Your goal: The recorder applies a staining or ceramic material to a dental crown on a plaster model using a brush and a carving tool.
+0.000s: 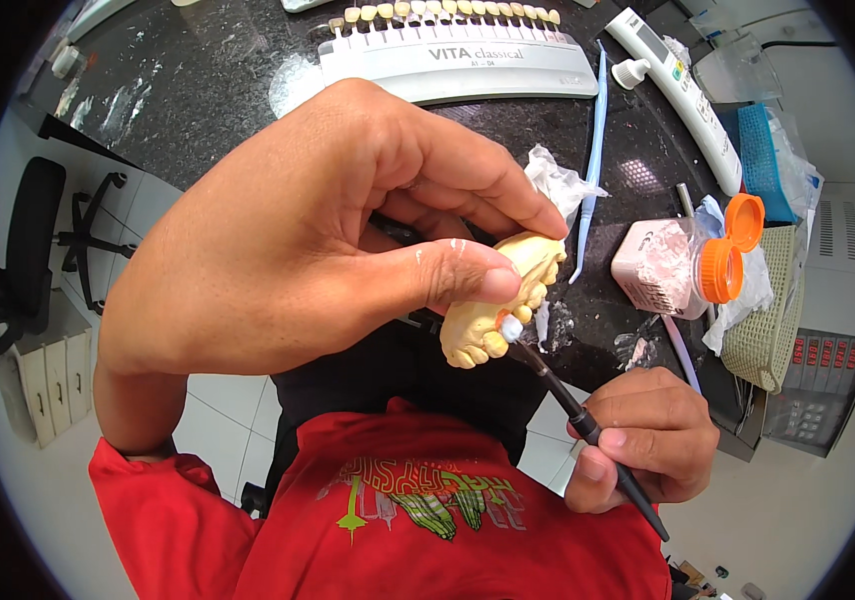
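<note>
- The left hand (288, 240) fills the middle of the frame, thumb and forefinger pinched narrow around a pale yellow dental model (503, 300) just right of centre.
- The right hand (648, 435), in the lower right, is closed in a pen grip on a thin black brush (573, 405).
- The brush slants up and left; its whitish tip touches a tooth on the lower edge of the model.
- Below the hands, a red shirt (398, 500) with a green print covers the bottom of the frame.
- Behind the model lies a dark speckled surface (218, 70).
- On it, at the top centre, a tooth shade guide (458, 50) stands in a white holder.
- Right of the model lie a crumpled tissue (558, 180) and a light blue tool (593, 160).
- Further right stands a small jar (658, 265) of pinkish paste, with an open orange lid (733, 245).
</note>
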Tool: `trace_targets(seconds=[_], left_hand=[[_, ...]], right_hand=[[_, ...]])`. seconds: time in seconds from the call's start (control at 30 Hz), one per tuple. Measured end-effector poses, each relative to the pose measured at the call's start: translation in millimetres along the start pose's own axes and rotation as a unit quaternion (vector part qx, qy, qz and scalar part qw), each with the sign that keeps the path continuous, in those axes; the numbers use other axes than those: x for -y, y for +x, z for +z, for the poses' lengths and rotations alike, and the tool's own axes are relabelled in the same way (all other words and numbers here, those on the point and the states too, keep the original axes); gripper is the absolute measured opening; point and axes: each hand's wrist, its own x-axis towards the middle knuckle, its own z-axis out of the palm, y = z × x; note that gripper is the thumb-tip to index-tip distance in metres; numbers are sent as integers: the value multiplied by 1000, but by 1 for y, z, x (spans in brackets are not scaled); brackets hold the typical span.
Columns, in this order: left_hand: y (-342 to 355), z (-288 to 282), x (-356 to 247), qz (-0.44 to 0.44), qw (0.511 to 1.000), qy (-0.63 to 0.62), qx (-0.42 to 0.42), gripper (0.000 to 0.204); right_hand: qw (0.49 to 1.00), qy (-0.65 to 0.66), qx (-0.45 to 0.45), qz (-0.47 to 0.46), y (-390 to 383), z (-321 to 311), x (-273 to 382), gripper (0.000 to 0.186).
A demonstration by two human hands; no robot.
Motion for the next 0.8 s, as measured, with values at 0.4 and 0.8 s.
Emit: trace_targets(seconds=[0.4, 0.8], left_hand=[[0, 0, -3, -6, 1000, -9, 7, 33], [0, 0, -4, -14, 1000, -13, 8, 33]], right_hand=[[998, 0, -60, 8, 0, 8, 0, 21], [998, 0, -59, 5, 0, 8, 0, 20]])
